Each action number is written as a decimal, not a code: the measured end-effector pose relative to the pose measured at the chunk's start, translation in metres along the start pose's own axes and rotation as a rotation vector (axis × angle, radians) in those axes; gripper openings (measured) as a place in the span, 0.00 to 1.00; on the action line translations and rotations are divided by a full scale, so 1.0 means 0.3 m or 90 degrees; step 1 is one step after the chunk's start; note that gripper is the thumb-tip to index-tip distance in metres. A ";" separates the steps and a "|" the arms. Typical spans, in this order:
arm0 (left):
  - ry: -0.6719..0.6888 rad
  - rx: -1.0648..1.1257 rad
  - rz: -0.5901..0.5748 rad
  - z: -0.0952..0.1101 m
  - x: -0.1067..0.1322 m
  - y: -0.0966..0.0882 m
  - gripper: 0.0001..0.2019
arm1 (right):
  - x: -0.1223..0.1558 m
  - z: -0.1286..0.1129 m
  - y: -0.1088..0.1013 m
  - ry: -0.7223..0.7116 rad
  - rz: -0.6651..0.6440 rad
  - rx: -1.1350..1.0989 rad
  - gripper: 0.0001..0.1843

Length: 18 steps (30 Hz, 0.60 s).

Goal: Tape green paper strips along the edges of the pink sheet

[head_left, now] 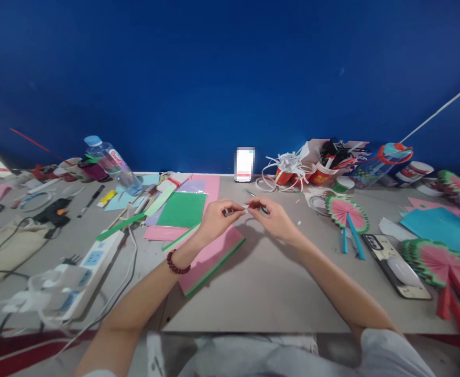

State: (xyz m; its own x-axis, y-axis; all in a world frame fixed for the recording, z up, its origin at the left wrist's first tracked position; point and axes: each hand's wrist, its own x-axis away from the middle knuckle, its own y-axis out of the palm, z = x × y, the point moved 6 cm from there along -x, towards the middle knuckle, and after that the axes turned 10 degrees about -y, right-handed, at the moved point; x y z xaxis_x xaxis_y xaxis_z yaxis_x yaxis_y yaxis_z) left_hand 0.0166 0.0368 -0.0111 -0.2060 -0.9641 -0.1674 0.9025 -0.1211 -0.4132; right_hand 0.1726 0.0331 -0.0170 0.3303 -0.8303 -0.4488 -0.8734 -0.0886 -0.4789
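My left hand (217, 219) and my right hand (274, 218) meet above the middle of the grey table (261, 293). Both pinch a small white piece (241, 209) between their fingertips; I cannot make out what it is. A red bead bracelet (176, 264) sits on my left wrist. Just under my left hand lies a pink sheet with a green edge (210, 259). A green sheet (182, 209) lies on pink paper to the left of it.
A white power strip (84, 272) with cables, a black glue gun (55, 213) and a water bottle (114, 163) lie left. Red cups with paper strips (293, 173) stand behind. Pink-green paper fans (348, 212), a phone (395, 264) and blue paper (438, 225) lie right.
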 end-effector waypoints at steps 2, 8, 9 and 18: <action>0.014 0.003 0.011 -0.004 0.000 0.000 0.09 | -0.002 -0.011 -0.004 0.001 -0.021 0.044 0.10; -0.001 0.046 0.020 -0.017 0.000 0.005 0.08 | -0.004 -0.022 -0.001 0.027 -0.051 0.054 0.09; -0.003 0.052 0.021 -0.014 0.001 0.006 0.08 | -0.003 -0.020 -0.001 0.030 -0.047 0.049 0.09; 0.016 0.044 0.040 0.022 0.026 0.012 0.03 | 0.002 -0.022 -0.003 0.014 -0.033 0.049 0.07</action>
State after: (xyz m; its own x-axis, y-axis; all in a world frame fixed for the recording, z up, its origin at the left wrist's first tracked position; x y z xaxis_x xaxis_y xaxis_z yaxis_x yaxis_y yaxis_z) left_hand 0.0208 0.0273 -0.0080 -0.1564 -0.9642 -0.2141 0.9376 -0.0767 -0.3391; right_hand 0.1713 0.0292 -0.0118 0.3652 -0.8377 -0.4062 -0.8250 -0.0891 -0.5580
